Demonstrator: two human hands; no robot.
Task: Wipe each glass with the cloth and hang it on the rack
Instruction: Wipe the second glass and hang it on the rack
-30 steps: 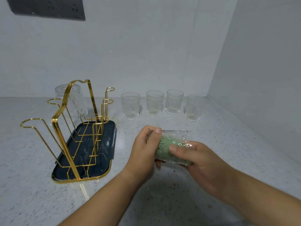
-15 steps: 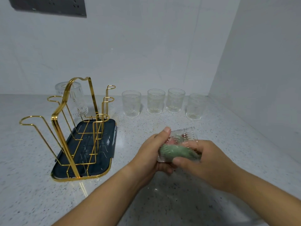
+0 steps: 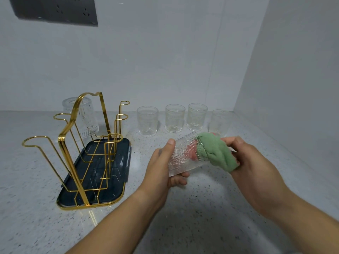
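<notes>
**Glass 2 in the cloth, 4 waiting**

I count 1 hung glass (image 3: 86, 121), mouth-down on a far peg of the rack (image 3: 61, 143). Another 4 glasses (image 3: 175, 118) stand upright in a row on the counter (image 3: 201, 217), beyond both hands. By my judgement that makes 1 done, 1 being wiped and 4 left.

The glass (image 3: 183, 156) lies on its side above the counter, between the hands. My left hand (image 3: 161, 167) grips its base end, thumb on top and fingers curled beneath. My right hand (image 3: 256, 173) pinches the cloth (image 3: 216, 153), which wraps over the rim. The rack stands well apart to the left.
</notes>
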